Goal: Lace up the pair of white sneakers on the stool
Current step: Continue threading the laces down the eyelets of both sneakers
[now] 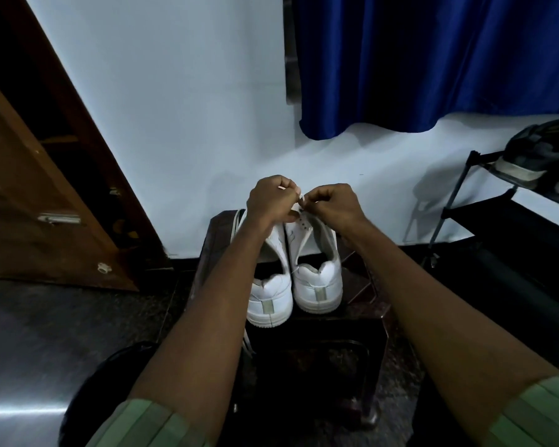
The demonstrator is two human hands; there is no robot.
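Note:
Two white sneakers stand side by side on a dark stool, heels toward me. The left sneaker is partly hidden by my left forearm. Above the front eyelets of the right sneaker, both hands meet. My left hand and my right hand each pinch a white lace between curled fingers. Another white lace hangs over the stool's far left edge and shows again below my left arm.
A white wall stands just behind the stool, with a blue curtain above right. A brown wooden door leans open at left. A black shoe rack with dark shoes stands at right. Dark floor surrounds the stool.

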